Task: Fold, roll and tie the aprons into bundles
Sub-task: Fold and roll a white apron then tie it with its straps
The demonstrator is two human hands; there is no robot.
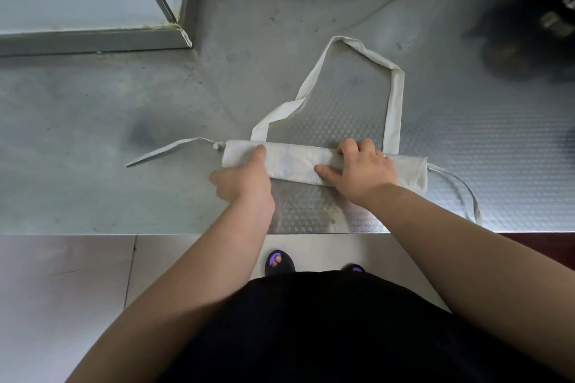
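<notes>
Find rolled apron [298, 162], a pale cloth tube, across embossed steel counter [497, 140] near front edge, neck loop [394, 102] beyond. Note right hand [361, 174] clasping the roll; left hand [245, 179] pressing it with straight forefinger, other fingers hidden. Top right: unidentifiable dark blur [525, 31].

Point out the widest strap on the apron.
The neck strap, arching away from the folded apron; the left tie and right tie at its ends are much narrower.
</notes>
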